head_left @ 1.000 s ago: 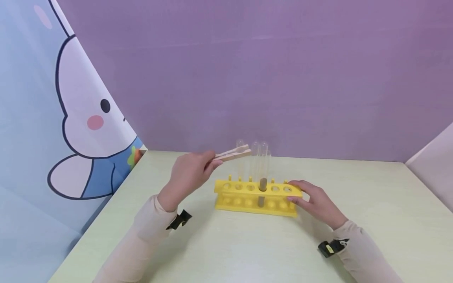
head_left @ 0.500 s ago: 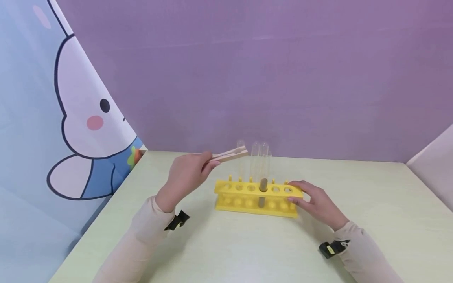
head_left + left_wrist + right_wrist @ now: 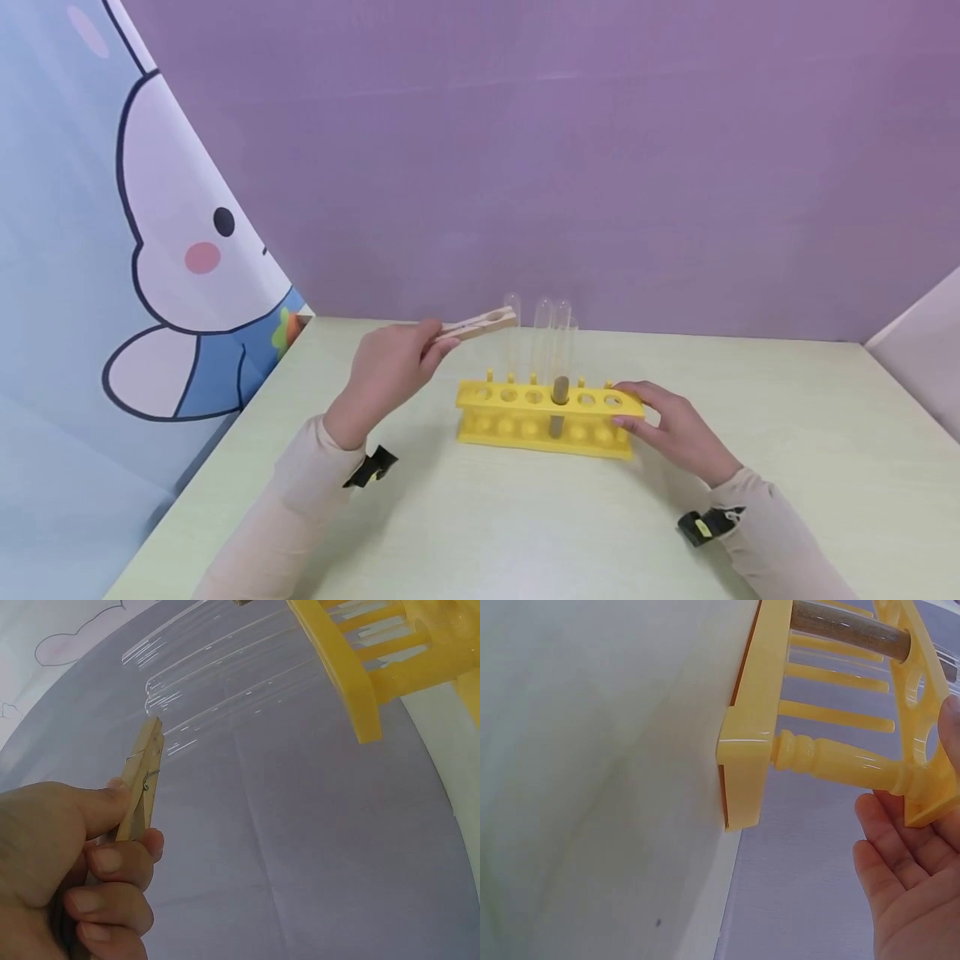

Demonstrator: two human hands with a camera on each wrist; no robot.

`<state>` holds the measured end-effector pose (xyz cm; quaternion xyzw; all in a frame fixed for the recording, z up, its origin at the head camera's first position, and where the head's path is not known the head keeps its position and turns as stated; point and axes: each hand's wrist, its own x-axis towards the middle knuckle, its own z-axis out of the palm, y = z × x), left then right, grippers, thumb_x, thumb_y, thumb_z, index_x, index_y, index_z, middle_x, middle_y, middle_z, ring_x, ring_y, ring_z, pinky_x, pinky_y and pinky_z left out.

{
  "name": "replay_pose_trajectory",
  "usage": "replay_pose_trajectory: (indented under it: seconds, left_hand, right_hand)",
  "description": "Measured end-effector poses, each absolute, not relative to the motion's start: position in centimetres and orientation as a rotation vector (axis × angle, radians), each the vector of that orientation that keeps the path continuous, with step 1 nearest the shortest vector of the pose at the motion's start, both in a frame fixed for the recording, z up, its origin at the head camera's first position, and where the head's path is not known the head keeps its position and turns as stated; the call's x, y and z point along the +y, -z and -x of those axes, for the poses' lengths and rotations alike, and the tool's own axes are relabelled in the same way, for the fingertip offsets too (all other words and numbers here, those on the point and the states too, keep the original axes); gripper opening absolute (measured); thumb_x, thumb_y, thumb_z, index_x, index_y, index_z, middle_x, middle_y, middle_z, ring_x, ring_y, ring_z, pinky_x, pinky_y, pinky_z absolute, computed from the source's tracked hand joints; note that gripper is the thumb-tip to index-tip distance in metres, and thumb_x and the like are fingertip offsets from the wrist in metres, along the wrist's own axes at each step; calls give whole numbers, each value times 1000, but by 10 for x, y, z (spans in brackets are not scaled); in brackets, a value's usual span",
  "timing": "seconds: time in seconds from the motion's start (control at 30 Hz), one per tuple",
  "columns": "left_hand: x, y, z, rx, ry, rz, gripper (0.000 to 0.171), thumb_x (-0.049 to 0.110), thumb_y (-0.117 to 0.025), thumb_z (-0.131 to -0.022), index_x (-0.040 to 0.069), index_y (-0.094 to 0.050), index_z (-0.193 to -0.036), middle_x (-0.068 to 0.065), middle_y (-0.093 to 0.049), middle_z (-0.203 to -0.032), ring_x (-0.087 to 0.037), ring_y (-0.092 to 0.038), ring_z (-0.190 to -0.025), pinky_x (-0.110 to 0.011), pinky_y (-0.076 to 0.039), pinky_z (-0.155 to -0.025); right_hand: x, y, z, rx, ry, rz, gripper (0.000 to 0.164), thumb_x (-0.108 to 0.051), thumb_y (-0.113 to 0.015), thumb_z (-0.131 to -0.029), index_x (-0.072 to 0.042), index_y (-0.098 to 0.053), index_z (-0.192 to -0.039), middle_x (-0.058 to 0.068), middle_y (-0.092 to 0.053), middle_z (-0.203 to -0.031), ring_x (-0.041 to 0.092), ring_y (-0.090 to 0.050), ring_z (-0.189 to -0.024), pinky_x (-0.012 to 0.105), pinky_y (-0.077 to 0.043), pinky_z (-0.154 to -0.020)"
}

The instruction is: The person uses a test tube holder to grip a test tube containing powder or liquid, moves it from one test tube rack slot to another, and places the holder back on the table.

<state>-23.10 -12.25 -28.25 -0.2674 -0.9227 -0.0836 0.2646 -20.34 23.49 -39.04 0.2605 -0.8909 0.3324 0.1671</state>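
Observation:
My left hand (image 3: 390, 362) pinches a wooden test tube clamp (image 3: 472, 327) between thumb and fingers, raised above the table. The clamp's tip overlaps the leftmost upturned glass test tube (image 3: 513, 346) in the head view. In the left wrist view, the tip of the clamp (image 3: 141, 784) lies right by the tubes' rounded ends. The tubes stand inverted on pegs along the back of a yellow test tube rack (image 3: 521, 407). One tube holding grey-brown matter (image 3: 560, 390) stands in a front hole. My right hand (image 3: 678, 435) grips the rack's right end, thumb in front.
The rack stands on a pale green table (image 3: 495, 525) before a purple backdrop (image 3: 540, 167). A blue cartoon-printed cloth (image 3: 172, 467) hangs on the left. Black wrist mounts are strapped over both sleeves.
My left hand and the clamp have drawn left, away from the middle tubes to the leftmost one. The clamp's spread prongs have come closer together. My right hand stays on the rack.

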Motion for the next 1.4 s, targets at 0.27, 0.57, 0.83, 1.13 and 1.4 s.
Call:
replay_pose_trajectory:
  seconds: [0.27,0.57,0.83,1.13,1.4]
  left_hand:
    - [-128,283,231,-2549,240,678,33,35,-58,-93,14,-45,-72,3,-33,-50,-13,-30,-42,-26,-21,-43]
    - [-131,284,234,-2608,282,662,31,34,-57,-94,14,-47,-73,3,-33,-50,-13,-29,-43,-26,-21,-43]
    - [-135,285,233,-2637,317,625,31,34,-57,-94,14,-48,-73,3,-33,-51,-13,-29,-43,-26,-21,-43]
    - [-139,294,233,-2705,432,606,24,34,-58,-93,14,-57,-80,4,-37,-52,-13,-33,-45,-27,-25,-44]
    - [-145,293,235,-2720,431,575,24,33,-59,-93,14,-56,-77,2,-40,-56,-15,-36,-49,-27,-28,-47]
  right_hand:
    - [236,392,207,-2531,-913,-748,41,-11,-71,-83,-1,-58,-121,12,-63,-117,32,-59,-108,49,-46,-87]
    - [236,391,209,-2515,-905,-761,41,-11,-71,-83,-2,-58,-121,11,-64,-115,30,-59,-106,48,-47,-86]
    - [235,388,206,-2535,-921,-746,41,-14,-70,-84,-1,-58,-122,14,-62,-118,35,-58,-109,50,-46,-86]
    - [234,392,201,-2519,-878,-745,42,-9,-73,-81,-1,-59,-120,9,-65,-113,29,-61,-102,48,-48,-83]
    - [236,392,203,-2522,-883,-721,42,-10,-72,-82,-2,-58,-121,12,-64,-115,32,-60,-105,50,-46,-86]
